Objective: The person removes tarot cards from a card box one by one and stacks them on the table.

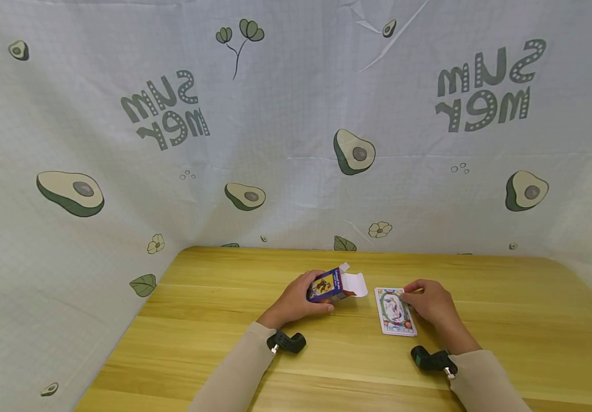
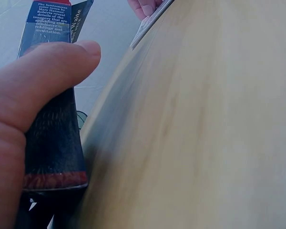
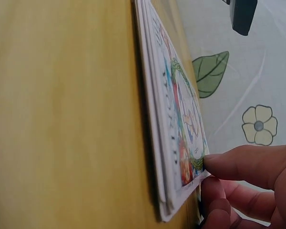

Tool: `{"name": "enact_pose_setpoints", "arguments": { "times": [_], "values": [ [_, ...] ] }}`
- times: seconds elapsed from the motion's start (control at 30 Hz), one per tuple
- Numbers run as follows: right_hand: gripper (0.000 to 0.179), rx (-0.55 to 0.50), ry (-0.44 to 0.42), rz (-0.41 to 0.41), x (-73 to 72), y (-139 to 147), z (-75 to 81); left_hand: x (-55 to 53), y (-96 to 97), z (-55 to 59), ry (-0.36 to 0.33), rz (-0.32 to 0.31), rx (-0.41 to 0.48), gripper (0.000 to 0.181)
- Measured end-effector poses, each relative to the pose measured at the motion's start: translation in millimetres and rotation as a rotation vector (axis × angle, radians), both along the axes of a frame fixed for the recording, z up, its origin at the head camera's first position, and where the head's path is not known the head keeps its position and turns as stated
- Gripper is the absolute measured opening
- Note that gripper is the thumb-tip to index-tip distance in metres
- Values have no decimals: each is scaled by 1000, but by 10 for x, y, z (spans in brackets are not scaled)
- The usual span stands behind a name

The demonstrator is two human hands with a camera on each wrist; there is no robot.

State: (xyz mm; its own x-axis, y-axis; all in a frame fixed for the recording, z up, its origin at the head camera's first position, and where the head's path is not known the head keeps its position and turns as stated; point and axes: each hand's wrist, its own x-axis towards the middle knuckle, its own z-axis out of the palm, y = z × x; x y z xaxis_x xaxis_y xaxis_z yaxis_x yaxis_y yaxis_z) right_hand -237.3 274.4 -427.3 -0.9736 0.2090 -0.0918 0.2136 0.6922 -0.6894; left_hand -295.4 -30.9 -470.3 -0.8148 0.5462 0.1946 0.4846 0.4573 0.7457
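Observation:
My left hand (image 1: pixel 298 298) grips a small blue and yellow tarot card box (image 1: pixel 325 285), its white flaps hanging open toward the right. In the left wrist view the thumb lies across the narrow printed side of the box (image 2: pixel 55 138). To the right, a short stack of tarot cards (image 1: pixel 395 313) lies face up on the table, the top one reading "THE WORLD". My right hand (image 1: pixel 432 301) pinches the stack's right edge. Seen from the right wrist, the thumb rests on the top card's face (image 3: pixel 188 114) and the curled fingers are at the edge below.
The wooden table (image 1: pixel 198 343) spreads under both hands. A pale cloth (image 1: pixel 296 103) printed with avocados hangs behind and along its sides. Each wrist wears a black camera mount, such as the left one (image 1: pixel 288 342).

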Motion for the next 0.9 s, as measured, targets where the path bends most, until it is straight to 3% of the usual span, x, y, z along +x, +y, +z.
{"name": "enact_pose_setpoints", "arguments": {
  "times": [0.9],
  "values": [
    [28,29,18,18,-1,17,-2,-7,2,-8,5,-6,7,73]
  ]
}}
